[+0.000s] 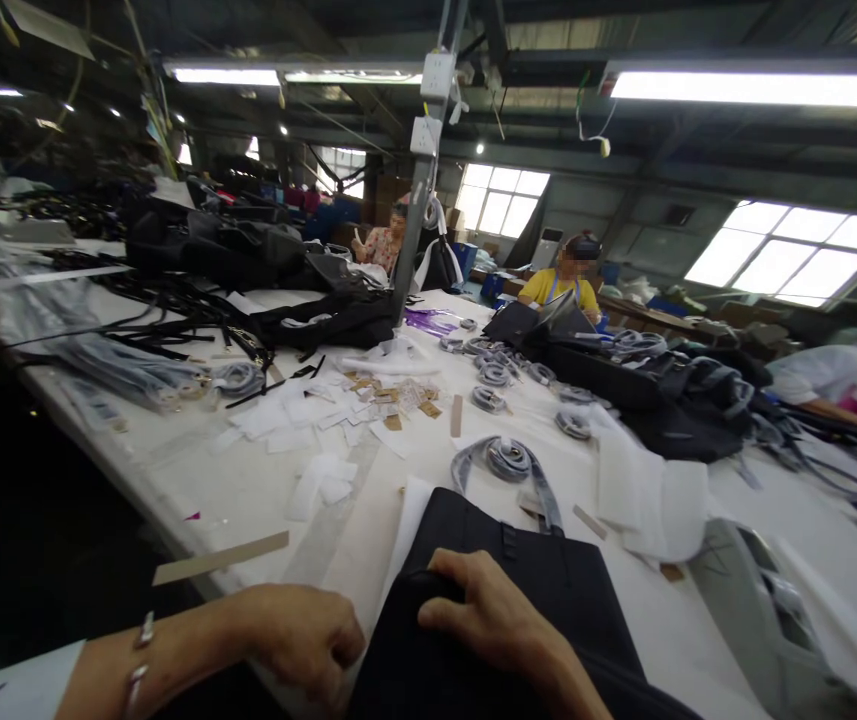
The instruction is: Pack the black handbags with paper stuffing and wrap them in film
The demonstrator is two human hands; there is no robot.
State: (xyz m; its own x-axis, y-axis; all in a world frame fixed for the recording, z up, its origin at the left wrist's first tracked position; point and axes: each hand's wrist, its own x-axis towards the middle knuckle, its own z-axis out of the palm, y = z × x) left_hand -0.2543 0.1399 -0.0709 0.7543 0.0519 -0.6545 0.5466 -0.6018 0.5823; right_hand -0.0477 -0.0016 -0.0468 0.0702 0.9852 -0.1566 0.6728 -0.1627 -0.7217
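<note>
A black handbag [563,590] lies at the table's near edge, directly in front of me. Its handle [548,500], wrapped in cloudy plastic, loops out from the far side. My right hand [484,610] grips a folded black part of the bag, thumb and fingers bent around it. Just left of the bag is my left hand [308,635], its fingers curled closed and pointing down; whatever they may hold is hidden. A white sheet [407,525] shows along the bag's left side. Behind the bag, a coiled wrapped strap [508,458] rests on the table.
A grey tape-dispenser-like machine [758,610] stands at right, near white foam sheets [649,490]. Paper scraps [285,410], wrapped straps [135,365] and black bags [623,380] cover the table [248,500] farther off. A metal post [417,220] rises midway. Several co-workers sit beyond.
</note>
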